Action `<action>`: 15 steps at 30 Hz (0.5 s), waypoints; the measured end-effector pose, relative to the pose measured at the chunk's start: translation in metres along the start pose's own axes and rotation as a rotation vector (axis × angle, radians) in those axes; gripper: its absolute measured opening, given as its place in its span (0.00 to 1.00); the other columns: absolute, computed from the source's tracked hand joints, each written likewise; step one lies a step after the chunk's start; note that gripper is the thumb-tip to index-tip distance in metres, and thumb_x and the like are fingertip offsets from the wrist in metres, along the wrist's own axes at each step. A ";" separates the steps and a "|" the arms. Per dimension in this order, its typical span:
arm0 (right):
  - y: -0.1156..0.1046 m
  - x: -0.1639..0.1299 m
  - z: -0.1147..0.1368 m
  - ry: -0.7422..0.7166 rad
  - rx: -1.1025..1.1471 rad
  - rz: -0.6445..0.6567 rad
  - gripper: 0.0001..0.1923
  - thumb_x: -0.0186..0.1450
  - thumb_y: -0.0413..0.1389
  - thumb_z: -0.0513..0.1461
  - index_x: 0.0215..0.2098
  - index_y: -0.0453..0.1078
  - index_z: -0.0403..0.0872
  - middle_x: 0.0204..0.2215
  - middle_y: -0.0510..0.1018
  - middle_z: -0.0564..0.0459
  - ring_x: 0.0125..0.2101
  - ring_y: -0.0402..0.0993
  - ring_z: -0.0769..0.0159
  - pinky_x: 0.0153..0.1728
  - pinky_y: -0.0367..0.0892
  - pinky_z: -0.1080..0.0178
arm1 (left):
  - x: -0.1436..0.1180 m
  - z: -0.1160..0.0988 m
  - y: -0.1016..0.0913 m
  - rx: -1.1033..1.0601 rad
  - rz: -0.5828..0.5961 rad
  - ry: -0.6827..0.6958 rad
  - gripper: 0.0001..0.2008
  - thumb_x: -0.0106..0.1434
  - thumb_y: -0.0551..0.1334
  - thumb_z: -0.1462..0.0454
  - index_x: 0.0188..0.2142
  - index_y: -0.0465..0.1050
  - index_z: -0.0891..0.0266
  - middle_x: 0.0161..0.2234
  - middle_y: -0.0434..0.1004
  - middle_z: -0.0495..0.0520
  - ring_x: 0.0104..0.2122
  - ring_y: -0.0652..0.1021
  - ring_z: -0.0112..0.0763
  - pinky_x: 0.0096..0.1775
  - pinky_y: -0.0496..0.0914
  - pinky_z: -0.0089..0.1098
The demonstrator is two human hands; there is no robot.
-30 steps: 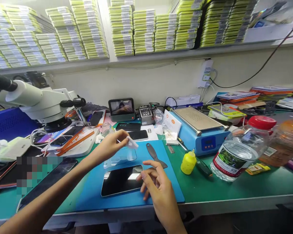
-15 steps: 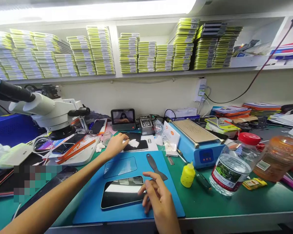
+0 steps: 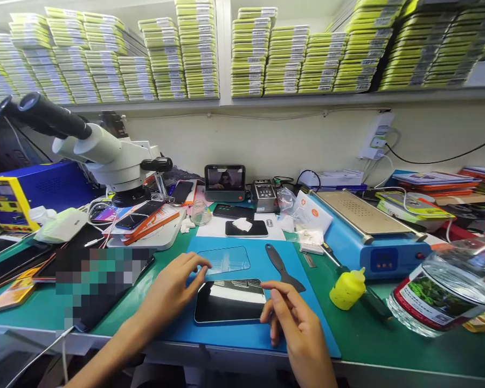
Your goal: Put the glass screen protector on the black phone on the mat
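A dark phone (image 3: 229, 302) lies screen up on a blue work mat (image 3: 234, 337) near the bench's front edge. My left hand (image 3: 170, 288) rests at the phone's left end, its fingertips touching a clear glass sheet (image 3: 223, 260) lying just behind the phone. My right hand (image 3: 291, 318) sits at the phone's right end with its fingers spread and nothing in them. A black scraper (image 3: 282, 260) lies on the mat beyond my right hand. A white wipe (image 3: 242, 224) rests on another dark phone (image 3: 246, 229) further back.
A white microscope (image 3: 105, 153) stands at the back left over several phones. At right sit a blue heating plate (image 3: 366, 229), a yellow dropper bottle (image 3: 346, 288) and a clear bottle (image 3: 444, 291) on its side. Shelves of yellow-green boxes (image 3: 202, 54) run above.
My left hand left the white wipe on the far phone and came back to the glass sheet beside the near phone. The view shifted left and down.
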State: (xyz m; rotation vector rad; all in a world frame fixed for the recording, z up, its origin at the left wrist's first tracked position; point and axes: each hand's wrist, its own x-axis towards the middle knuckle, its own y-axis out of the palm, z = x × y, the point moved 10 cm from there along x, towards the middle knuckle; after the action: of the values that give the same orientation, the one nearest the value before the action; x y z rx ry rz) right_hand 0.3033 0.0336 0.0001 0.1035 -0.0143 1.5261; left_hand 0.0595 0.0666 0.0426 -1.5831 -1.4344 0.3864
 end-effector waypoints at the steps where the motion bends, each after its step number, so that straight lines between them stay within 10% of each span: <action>1: -0.003 -0.001 0.001 0.002 -0.013 -0.029 0.26 0.70 0.59 0.60 0.49 0.78 0.48 0.23 0.76 0.55 0.20 0.63 0.69 0.21 0.62 0.66 | -0.006 0.000 0.001 -0.034 -0.005 0.002 0.13 0.80 0.52 0.57 0.48 0.74 0.54 0.47 0.79 0.52 0.46 0.79 0.39 0.50 0.73 0.42; 9: -0.014 -0.010 0.015 -0.038 -0.146 -0.183 0.24 0.70 0.59 0.59 0.46 0.80 0.49 0.17 0.64 0.60 0.20 0.58 0.68 0.20 0.56 0.65 | -0.019 -0.003 0.001 -0.213 0.050 0.028 0.06 0.77 0.61 0.56 0.50 0.72 0.51 0.53 0.75 0.51 0.44 0.79 0.32 0.49 0.75 0.34; 15: -0.015 -0.007 0.015 -0.038 -0.201 -0.229 0.26 0.69 0.59 0.61 0.46 0.80 0.49 0.17 0.62 0.60 0.20 0.59 0.68 0.21 0.57 0.64 | -0.021 -0.010 0.016 -0.178 0.201 0.073 0.30 0.62 0.77 0.53 0.59 0.68 0.50 0.63 0.70 0.55 0.61 0.74 0.46 0.61 0.71 0.46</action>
State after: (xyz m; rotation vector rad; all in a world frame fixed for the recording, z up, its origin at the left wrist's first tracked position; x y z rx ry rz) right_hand 0.3192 0.0246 0.0137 -0.0262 -0.1806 1.2863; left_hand 0.0710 0.0452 0.0283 -1.8745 -1.2871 0.3200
